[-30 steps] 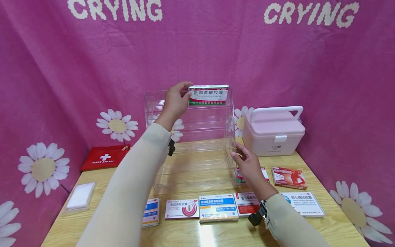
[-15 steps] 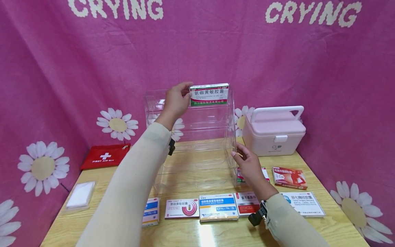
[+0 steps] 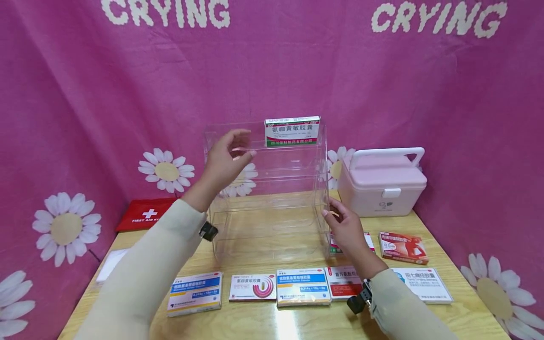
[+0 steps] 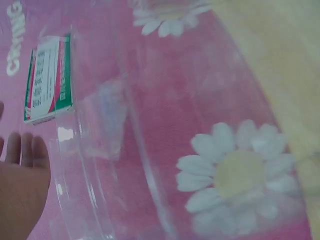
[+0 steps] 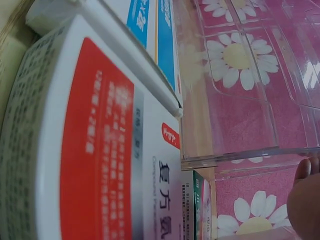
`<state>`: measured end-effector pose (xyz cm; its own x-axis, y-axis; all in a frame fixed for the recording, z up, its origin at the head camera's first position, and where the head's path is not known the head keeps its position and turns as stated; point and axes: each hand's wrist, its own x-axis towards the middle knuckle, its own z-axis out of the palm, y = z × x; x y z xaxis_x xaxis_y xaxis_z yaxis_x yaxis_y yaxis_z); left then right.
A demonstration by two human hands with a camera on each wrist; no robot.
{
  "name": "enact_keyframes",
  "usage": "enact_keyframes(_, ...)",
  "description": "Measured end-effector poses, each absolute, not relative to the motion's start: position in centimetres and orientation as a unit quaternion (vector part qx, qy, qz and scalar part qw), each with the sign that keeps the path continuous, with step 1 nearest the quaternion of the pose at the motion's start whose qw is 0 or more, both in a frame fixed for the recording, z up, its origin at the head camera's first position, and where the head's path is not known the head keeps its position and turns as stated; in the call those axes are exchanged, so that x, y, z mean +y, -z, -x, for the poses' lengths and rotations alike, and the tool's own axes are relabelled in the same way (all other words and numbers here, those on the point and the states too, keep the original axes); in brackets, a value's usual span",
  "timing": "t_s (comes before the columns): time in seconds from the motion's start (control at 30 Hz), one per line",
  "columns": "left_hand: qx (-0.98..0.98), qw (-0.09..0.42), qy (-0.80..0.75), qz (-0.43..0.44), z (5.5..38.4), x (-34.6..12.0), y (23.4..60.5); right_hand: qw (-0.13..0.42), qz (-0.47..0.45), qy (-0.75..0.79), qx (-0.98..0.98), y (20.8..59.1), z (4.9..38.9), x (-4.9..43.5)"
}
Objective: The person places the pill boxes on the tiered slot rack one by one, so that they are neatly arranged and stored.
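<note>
A white, green and red medicine box (image 3: 292, 132) stands in the top tier of a clear acrylic display rack (image 3: 272, 243), at its right end. Left of that box, in front of the rack's upper part, is my left hand (image 3: 225, 158). Its fingers are loosely bent, with a gap between them and the box; the left wrist view also shows the box (image 4: 50, 77) apart from the fingertips (image 4: 40, 152). Low on the rack's right side wall rests my right hand (image 3: 346, 229), its fingertips touching the panel (image 5: 250, 154). The lower tiers hold nothing visible.
Along the table front lie blue-and-white boxes (image 3: 195, 293), a pink-ringed box (image 3: 252, 287), a red-and-white box (image 3: 342, 283) and a white box (image 3: 425, 284). An orange-red box (image 3: 403, 247) and a pink medicine case (image 3: 382, 189) stand right. A red first-aid pouch (image 3: 144, 212) lies left.
My left hand has let go of the green-and-red medicine box and moved left and down from it. The box stays in the top tier. My right hand keeps its place at the rack's side.
</note>
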<state>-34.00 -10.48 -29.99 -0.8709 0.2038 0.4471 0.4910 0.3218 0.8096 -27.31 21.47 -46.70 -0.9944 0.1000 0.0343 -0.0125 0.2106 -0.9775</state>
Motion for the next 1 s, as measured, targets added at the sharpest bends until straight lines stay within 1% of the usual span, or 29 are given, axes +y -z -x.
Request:
enact_keyframes(0.13,-0.833,0.056,0.495,0.241,30.0,-13.8,33.1,0.049,0.027,-0.623,-0.78,46.7,27.3,21.5)
enact_keyframes(0.2,-0.853,0.034,0.465,0.234,27.9,-15.3,34.9,0.051,0.024,-0.62,-0.783,46.7,27.3,21.6)
enact_keyframes(0.33,-0.878,0.023,0.42,0.227,24.2,-18.2,38.7,0.051,0.01,-0.618,-0.784,46.7,27.2,21.7)
enact_keyframes(0.43,-0.891,0.019,0.382,0.246,22.0,-20.1,41.0,0.049,0.007,-0.615,-0.787,46.6,27.1,21.7)
enact_keyframes(0.47,-0.895,0.011,0.369,0.251,21.4,-20.6,41.6,0.048,0.008,-0.614,-0.788,46.6,27.1,21.7)
enact_keyframes(0.6,-0.905,-0.027,0.338,0.256,19.6,-22.5,43.6,0.046,0.013,-0.614,-0.788,46.7,27.1,21.8)
enact_keyframes(0.73,-0.92,-0.059,0.319,0.222,18.5,-24.3,45.2,0.048,0.016,-0.616,-0.786,46.7,27.2,21.6)
enact_keyframes(0.83,-0.93,-0.059,0.299,0.207,18.0,-25.7,46.3,0.046,0.016,-0.614,-0.787,46.6,27.2,21.4)
enact_keyframes(0.93,-0.936,-0.054,0.278,0.211,17.8,-26.9,47.1,0.043,0.018,-0.612,-0.789,46.6,27.2,21.3)
enact_keyframes(1.0,-0.939,-0.06,0.266,0.211,17.9,-27.6,47.5,0.04,0.021,-0.611,-0.79,46.6,27.1,21.4)
